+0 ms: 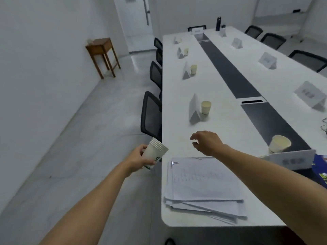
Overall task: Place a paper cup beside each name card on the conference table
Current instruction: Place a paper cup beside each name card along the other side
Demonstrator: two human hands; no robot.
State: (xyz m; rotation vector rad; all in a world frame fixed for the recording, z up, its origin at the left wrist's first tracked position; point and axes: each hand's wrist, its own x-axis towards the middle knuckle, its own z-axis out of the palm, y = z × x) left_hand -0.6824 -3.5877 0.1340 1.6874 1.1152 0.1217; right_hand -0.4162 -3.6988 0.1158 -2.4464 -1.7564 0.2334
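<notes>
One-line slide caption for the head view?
Left hand holds a cup stack; right hand hovers empty over the table, cups beside name cards along one side.

I am finding open white conference tabletop (pixel 177 131) between a clipped stack of white papers (pixel 203 184) and a folded white name card (pixel 194 107) flanked by a cream paper cup (pixel 205 107).

cup stack (pixel 155 154): nested white paper cups, green print, tilted, gripped in left hand (pixel 137 157) just off bench (pixel 221 135) edge | left row: four cream cups upright, each just right of a white tent card; nearest cup (pixel 205 107) beside nearest name card (pixel 194 109) | near end: end cup (pixel 279 144) behind end name card (pixel 292 160) | right row: nearest tent card (pixel 308 94) upright
</notes>
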